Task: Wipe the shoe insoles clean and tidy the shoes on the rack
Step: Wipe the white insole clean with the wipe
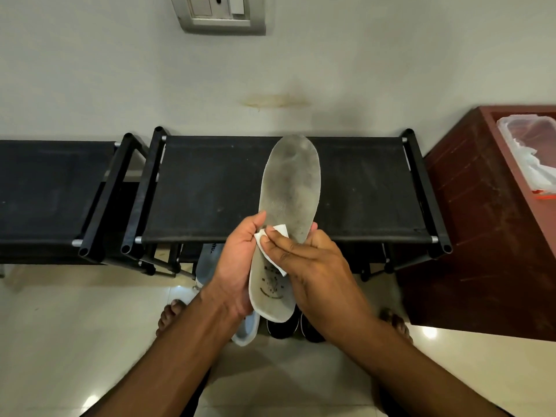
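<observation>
The left hand (237, 266) gripped a grey insole (285, 212) by its edge, held above the black shoe rack (210, 188). The right hand (316, 266) pinched a white wipe (278, 231) against the insole's middle. Below the rack, dark shoes (282, 329) stood on the floor.

Pale stained wall (331, 70), glossy cream floor tiles (75, 341), reddish-brown cabinet (481, 221)

Insole print (272, 284) unreadable; shoes (282, 328) mostly hidden, perhaps black.

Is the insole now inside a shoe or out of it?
Out. The left hand holds the insole in the air above the rack, and the right hand presses a white wipe on it.
</observation>
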